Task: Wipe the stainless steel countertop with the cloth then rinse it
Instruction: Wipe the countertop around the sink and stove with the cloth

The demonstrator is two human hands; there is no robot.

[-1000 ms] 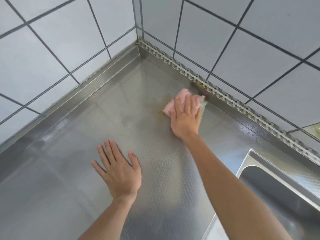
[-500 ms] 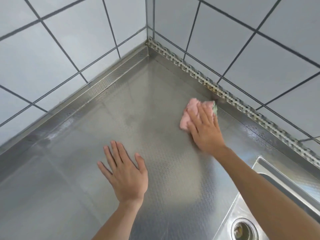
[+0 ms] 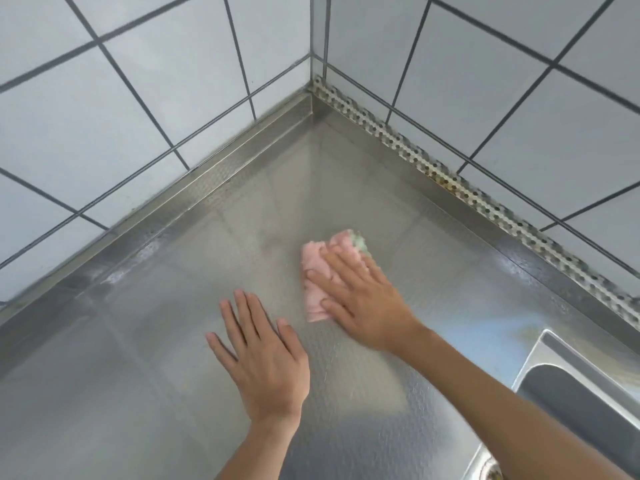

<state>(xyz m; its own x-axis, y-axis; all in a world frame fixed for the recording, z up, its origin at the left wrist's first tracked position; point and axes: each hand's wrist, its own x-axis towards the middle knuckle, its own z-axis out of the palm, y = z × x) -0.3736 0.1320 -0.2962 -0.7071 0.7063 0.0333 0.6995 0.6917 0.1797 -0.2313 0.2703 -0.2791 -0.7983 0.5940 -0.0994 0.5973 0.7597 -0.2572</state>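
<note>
The right hand (image 3: 363,303) lies palm down on 1 pink cloth (image 3: 317,282), its grip flat rather than closed: the fingers (image 3: 332,277) are spread across the fabric and press it to the tabletop (image 3: 156,358), not curled around it. The cloth is folded into a rough oblong; a green patch shows at its far corner, just beyond the fingertips, and its near end sticks out below the thumb. It rests on the steel well inside the corner, apart from both walls.

The left hand (image 3: 263,358) sits just beside the cloth's near end without touching it. Its grip is fully open, 5 digits extended and slightly fanned, palm flat on the bare metal, holding nothing.

2 forearms enter from the bottom edge, the right one crossing in from the lower right. The tabletop is 1 sheet of patterned stainless steel with a dull sheen; pale smears show along its left raised lip. 2 tiled walls (image 3: 104,109) meet in 1 corner at the top centre, white tiles with dark grout. A perforated metal strip (image 3: 446,176) runs along the foot of the right wall only, with brownish marks partway along it. 1 sink (image 3: 568,393) is set into the steel at the lower right, its basin partly hidden by the right forearm.
</note>
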